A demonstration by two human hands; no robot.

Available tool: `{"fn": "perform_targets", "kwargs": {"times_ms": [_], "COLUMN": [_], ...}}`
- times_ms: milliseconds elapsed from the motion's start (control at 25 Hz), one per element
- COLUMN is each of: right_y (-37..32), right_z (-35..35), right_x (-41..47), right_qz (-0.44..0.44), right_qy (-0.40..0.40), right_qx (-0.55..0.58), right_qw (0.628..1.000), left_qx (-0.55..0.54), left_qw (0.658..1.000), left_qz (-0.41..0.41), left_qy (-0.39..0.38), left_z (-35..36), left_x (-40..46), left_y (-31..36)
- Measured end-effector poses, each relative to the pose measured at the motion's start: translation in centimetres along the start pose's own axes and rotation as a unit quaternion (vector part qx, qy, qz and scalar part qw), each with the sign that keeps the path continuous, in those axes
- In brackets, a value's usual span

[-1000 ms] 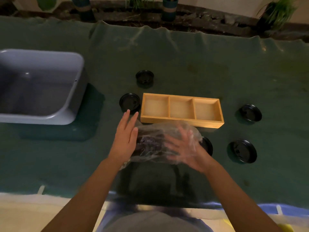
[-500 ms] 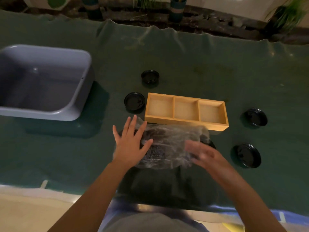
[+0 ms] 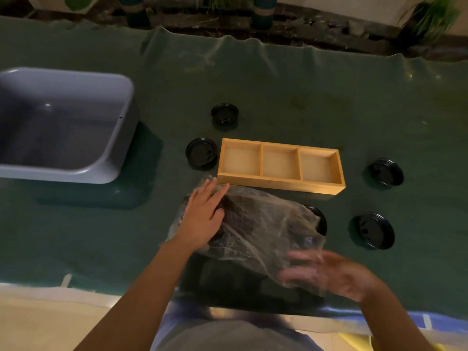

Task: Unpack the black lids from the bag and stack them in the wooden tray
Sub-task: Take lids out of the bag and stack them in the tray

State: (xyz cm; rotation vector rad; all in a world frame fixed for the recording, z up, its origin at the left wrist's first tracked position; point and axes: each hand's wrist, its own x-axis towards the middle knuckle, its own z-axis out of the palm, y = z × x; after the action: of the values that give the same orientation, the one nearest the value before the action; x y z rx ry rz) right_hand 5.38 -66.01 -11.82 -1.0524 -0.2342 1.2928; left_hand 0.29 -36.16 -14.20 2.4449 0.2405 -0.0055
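Observation:
A clear plastic bag (image 3: 263,224) with dark lids inside lies on the green cloth just in front of the wooden tray (image 3: 279,184). My left hand (image 3: 202,214) rests flat on the bag's left end, fingers straight. My right hand (image 3: 326,272) is blurred at the bag's near right corner, fingers spread, touching the plastic. The tray has three compartments, all bare. Black lids lie loose around it: one (image 3: 201,153) at its left end, one (image 3: 224,115) behind, two (image 3: 386,171) (image 3: 376,230) to the right, and one (image 3: 320,219) partly under the bag.
A grey plastic tub (image 3: 63,127) stands at the left on the green cloth (image 3: 278,92). Potted plants (image 3: 430,19) line the floor beyond the far edge. The near table edge runs just below my hands.
My right hand has slid from the bag's top toward its near right corner. The left hand stayed on the bag's left end. The bag has flattened and spread toward me.

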Motion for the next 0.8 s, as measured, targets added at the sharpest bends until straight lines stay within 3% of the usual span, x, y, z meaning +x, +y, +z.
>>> {"fn": "perform_targets", "kwargs": {"times_ms": [80, 120, 280, 400, 480, 680, 800], "right_y": [0.1, 0.0, -0.7, -0.5, 0.0, 1.3, 1.8], "right_z": [0.0, 0.0, 1.7, 3.4, 3.6, 2.6, 2.7], "right_x": [1.1, 2.0, 8.6, 13.0, 14.3, 13.5, 12.4], "right_qz": [-0.014, -0.011, 0.022, 0.029, 0.016, -0.011, -0.045], "right_qy": [0.003, 0.048, 0.205, 0.289, 0.327, 0.343, 0.372], "right_qx": [0.12, 0.114, -0.141, -0.376, -0.382, -0.325, -0.355], "right_qw": [0.993, 0.992, 0.968, 0.88, 0.864, 0.881, 0.856], "left_qx": [0.026, 0.064, 0.161, 0.179, 0.175, 0.174, 0.173], "left_qw": [0.998, 0.995, 0.986, 0.984, 0.984, 0.983, 0.983], "left_qz": [0.012, 0.019, -0.017, -0.022, -0.03, -0.04, -0.044], "left_qy": [0.054, 0.068, -0.028, -0.003, 0.008, 0.036, 0.045], "left_z": [-0.4, -0.7, 0.0, 0.7, 0.8, 1.0, 1.2], "left_x": [-0.1, -0.1, -0.4, -0.9, -0.8, -0.5, -0.5], "left_y": [-0.6, -0.9, -1.8, -2.2, -2.5, -2.7, -2.6]}}
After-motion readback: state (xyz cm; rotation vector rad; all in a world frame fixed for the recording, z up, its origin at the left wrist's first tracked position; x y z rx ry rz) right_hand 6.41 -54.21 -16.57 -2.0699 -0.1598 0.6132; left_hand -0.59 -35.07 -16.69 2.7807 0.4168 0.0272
